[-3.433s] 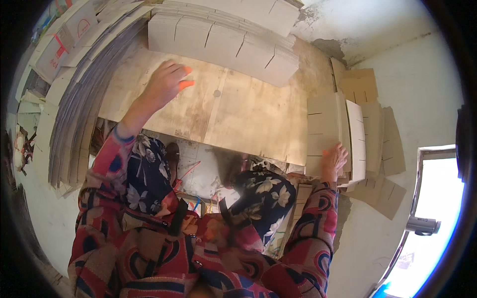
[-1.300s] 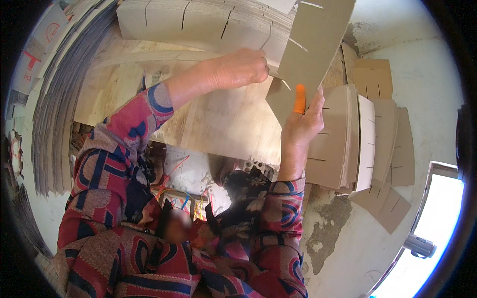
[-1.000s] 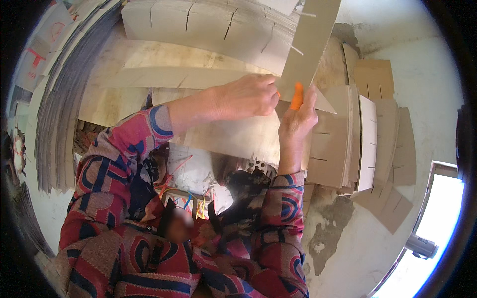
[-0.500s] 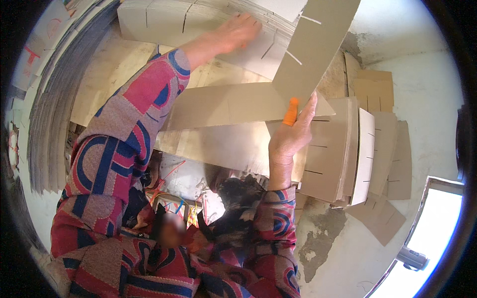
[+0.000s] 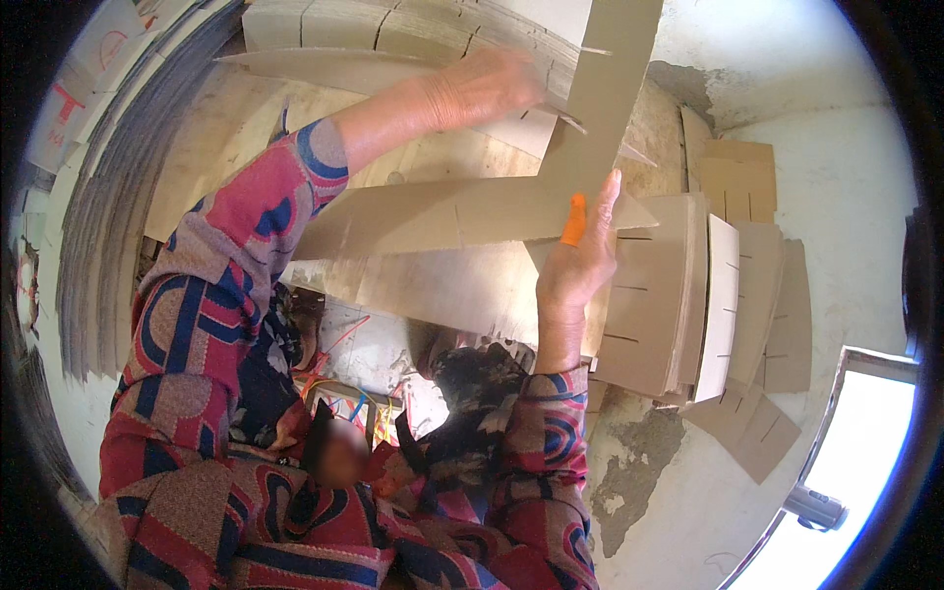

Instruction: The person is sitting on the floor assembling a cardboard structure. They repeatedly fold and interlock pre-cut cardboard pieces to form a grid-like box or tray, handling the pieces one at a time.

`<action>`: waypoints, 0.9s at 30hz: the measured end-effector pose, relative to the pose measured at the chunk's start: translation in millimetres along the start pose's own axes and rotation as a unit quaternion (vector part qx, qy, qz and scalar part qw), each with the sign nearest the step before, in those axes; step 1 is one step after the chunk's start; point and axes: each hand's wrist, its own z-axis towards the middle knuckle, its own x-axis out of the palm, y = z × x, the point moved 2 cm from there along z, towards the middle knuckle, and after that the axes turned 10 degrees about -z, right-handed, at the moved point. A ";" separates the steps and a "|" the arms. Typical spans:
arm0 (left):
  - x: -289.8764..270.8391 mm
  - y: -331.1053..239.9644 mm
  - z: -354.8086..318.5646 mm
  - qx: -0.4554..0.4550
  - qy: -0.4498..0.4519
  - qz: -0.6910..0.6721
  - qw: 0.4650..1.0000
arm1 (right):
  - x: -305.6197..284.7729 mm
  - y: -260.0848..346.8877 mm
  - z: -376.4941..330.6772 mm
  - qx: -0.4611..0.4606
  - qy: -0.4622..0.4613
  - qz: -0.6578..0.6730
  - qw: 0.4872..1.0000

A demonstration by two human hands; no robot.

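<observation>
Right-hand fingers (image 5: 573,222) (one orange-capped) grip the upright cardboard strip (image 5: 610,69) low down; left-hand fingers (image 5: 521,81) clasp a curved strip (image 5: 324,63).

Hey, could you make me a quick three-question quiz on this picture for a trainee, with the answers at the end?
1. Multiple choice: where does the bright orange, tube-shaped finger cover show? A) on the left hand B) on the right hand C) on the jacket sleeve
2. True or false: the long, slotted, grey-brown cardboard strip held upright in the right hand reaches the picture's top edge.
3. Fill in the blank: the flat, pale brown tabletop looks to be made of ____.
Key: 1. B; 2. True; 3. Wood.
</observation>
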 end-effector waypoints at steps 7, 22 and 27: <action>-23.9 -54.9 5.8 0.027 -0.017 -0.088 0.996 | 0.4 -7.9 -4.5 0.047 0.048 -0.074 0.995; 24.6 48.9 5.7 -0.213 0.112 0.075 0.968 | 1.1 2.2 -10.5 -0.087 -0.022 -0.104 0.991; 29.1 56.2 6.2 -0.226 0.141 -0.011 0.964 | 0.0 -12.1 -12.4 -0.010 0.022 -0.121 0.992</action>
